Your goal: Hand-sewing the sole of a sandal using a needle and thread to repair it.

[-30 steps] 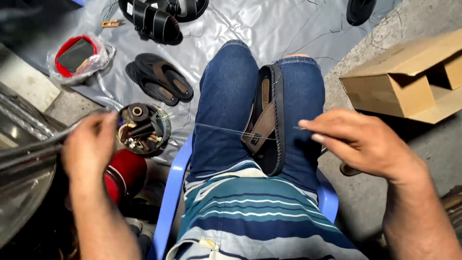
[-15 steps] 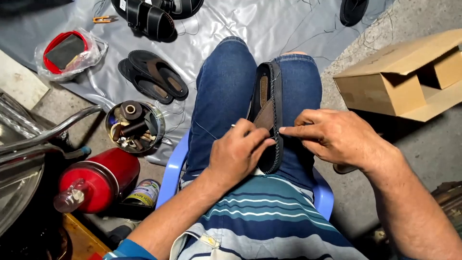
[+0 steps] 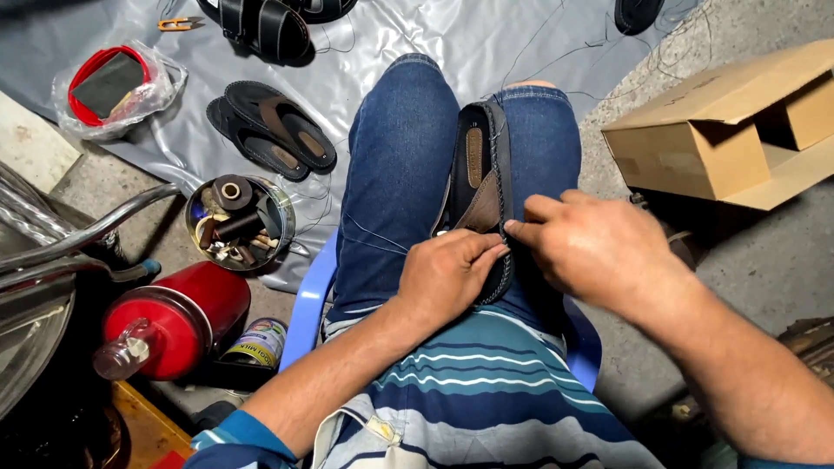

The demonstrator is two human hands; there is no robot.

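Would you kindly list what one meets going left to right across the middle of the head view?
Red cylinder → tin of spools → left hand → sandal → right hand → cardboard box.

A grey plastic sheet (image 3: 486, 43) was spread over the rough concrete floor (image 3: 764, 260), and a blue plastic chair (image 3: 306, 308) was seen.

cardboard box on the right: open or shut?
Open. The cardboard box lies with its flap folded out and its dim inside showing; contents cannot be told.
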